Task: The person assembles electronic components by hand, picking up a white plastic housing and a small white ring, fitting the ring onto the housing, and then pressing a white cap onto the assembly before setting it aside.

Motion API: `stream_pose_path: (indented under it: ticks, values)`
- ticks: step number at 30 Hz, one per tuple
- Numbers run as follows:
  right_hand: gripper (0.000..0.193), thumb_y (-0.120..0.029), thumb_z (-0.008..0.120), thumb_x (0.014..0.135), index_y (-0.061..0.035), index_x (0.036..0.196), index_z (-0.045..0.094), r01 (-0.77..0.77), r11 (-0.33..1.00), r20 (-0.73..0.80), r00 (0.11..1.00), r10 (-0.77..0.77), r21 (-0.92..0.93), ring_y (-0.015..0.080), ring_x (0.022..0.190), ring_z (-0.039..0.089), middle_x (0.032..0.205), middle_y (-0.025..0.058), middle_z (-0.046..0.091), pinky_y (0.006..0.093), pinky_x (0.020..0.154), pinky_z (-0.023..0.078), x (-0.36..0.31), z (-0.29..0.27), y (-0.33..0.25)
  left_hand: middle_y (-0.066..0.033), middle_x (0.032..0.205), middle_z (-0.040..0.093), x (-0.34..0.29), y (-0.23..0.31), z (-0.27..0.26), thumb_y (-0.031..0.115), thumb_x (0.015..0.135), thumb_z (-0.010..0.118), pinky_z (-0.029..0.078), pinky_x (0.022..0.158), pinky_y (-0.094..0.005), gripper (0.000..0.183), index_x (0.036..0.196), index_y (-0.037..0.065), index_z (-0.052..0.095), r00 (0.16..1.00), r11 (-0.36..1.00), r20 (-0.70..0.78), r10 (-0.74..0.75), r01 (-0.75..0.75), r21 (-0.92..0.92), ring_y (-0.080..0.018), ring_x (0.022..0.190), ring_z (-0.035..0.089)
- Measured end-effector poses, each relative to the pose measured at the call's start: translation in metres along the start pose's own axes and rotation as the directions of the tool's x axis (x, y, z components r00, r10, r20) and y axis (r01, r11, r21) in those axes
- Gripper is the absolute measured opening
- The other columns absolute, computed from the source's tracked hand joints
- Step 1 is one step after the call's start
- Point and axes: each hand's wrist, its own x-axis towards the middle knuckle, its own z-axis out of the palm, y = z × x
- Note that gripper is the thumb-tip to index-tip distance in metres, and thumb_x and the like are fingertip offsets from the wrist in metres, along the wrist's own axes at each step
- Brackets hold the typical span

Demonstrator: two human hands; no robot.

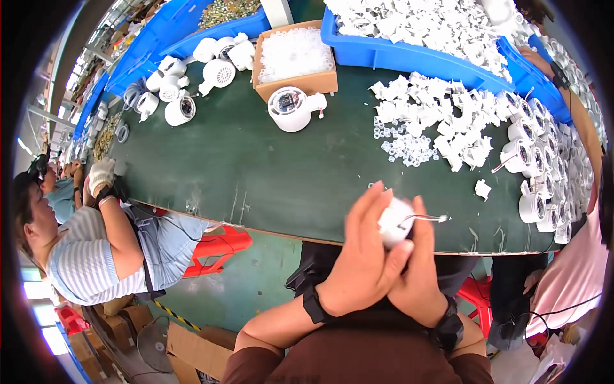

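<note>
Between my two hands, just over the table's near edge, is a small white rounded plastic housing (395, 221). A thin lead with a small white plug (441, 219) sticks out of it to the right. My left hand (366, 256) wraps its left side with the fingers up, and my right hand (417, 272) closes round the other side. The palms hide the housing's lower part. Farther off on the green table stands a white cylindrical housing (291, 115) with a circuit board inside and a side arm.
A cardboard box (297, 84) of small clear parts stands at the back, beside a blue bin (409, 50) of white pieces. Loose white brackets (448, 115) and clear rings (409, 144) lie right of centre. Several housings (534, 153) line the right. Co-workers sit at both sides.
</note>
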Motion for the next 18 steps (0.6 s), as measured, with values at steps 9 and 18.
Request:
stream_pose_path:
  ticks: [9, 18]
  values:
    - [0.034, 0.001, 0.069, 0.095, 0.0001, 0.128, 0.062, -0.186, 0.782, 0.175, 0.979, 0.1, 0.595, 0.012, 0.097, 0.059, 0.111, 0.0073, 0.06, 0.0257, 0.088, 0.048, 0.024, -0.026, -0.007, -0.023, 0.129, 0.054, 0.01, -0.001, -0.024, 0.007, 0.083, 0.067, 0.045, 0.096, -0.0444, 0.045, 0.126, 0.0, 0.056, 0.998, 0.991, -0.01, 0.068, -0.067, 0.115, -0.039, 0.112, 0.053]
    - [0.017, 0.01, 0.062, 0.097, 0.0028, 0.112, 0.066, -0.198, 0.805, 0.078, 0.979, 0.187, 0.56, 0.0106, 0.093, 0.065, 0.107, 0.0076, 0.065, 0.025, 0.082, 0.054, 0.027, -0.016, -0.014, -0.0186, 0.108, 0.065, 0.014, 0.0, -0.03, 0.003, 0.085, 0.057, 0.049, 0.085, -0.0426, 0.018, 0.102, -0.001, 0.063, 0.995, 0.998, -0.096, 0.005, 0.002, 0.069, -0.0355, 0.094, 0.06]
